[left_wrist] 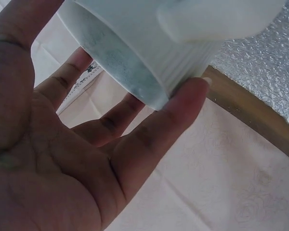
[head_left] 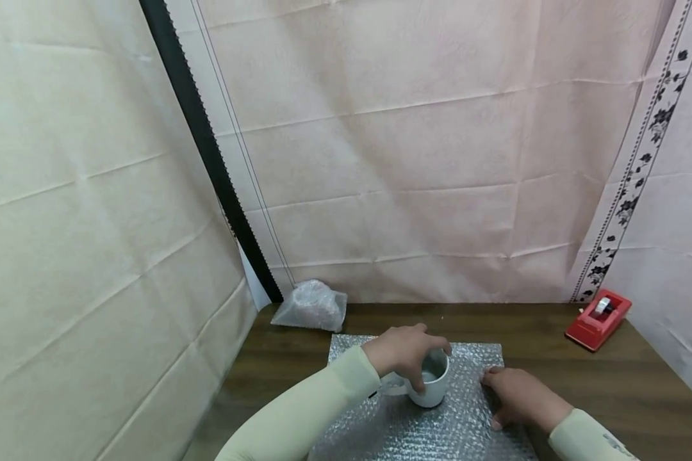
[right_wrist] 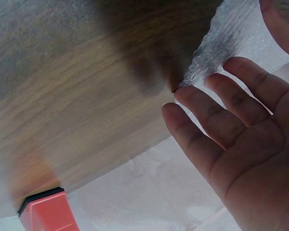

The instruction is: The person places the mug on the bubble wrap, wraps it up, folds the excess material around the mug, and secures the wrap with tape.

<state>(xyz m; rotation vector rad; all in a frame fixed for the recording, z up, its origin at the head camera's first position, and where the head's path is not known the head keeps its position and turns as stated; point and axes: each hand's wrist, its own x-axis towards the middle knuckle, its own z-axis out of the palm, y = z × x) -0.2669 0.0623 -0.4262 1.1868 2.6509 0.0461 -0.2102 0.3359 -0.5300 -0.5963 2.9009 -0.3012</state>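
Observation:
A white mug (head_left: 429,390) stands upright on a sheet of bubble wrap (head_left: 461,442), its handle toward the left. My left hand (head_left: 406,355) reaches over it from above and grips it near the rim, thumb on the near side and fingers across the far side. In the left wrist view the mug (left_wrist: 135,53) shows its pale inner wall between the thumb and fingers. At the sheet's right edge is my right hand (head_left: 521,400), its fingertips touching the bubble wrap (right_wrist: 221,43). Its fingers (right_wrist: 202,110) are loosely extended, with the thumb spread apart.
A red tape dispenser (head_left: 600,320) sits at the table's back right. Toward the back left lies a clear plastic bag (head_left: 314,306) with unclear contents. The brown wooden table (head_left: 553,333) meets hanging cloth (head_left: 409,192) at its back and sides.

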